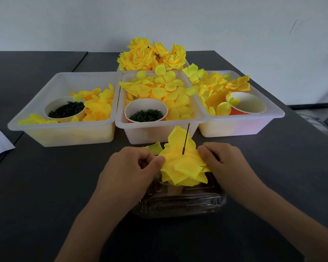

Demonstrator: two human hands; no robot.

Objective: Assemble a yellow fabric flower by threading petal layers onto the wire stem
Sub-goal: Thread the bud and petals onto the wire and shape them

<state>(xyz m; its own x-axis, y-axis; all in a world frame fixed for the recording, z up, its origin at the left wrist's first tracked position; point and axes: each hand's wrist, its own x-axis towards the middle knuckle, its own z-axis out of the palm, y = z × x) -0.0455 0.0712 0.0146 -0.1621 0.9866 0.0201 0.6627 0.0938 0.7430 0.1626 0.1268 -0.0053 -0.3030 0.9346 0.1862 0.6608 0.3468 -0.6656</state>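
Two hands, left hand (134,163), right hand (223,159), pinching petal layers (182,165) between them

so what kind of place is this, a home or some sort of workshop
Likely a small craft assembly workstation: white bins of sorted yellow petals, paper cups of green parts, a pile of finished flowers behind, and both hands working on a dark table.

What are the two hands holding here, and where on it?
Both hold the petal stack threaded on the wire stem: left hand pinches its left edge, right hand its right edge.
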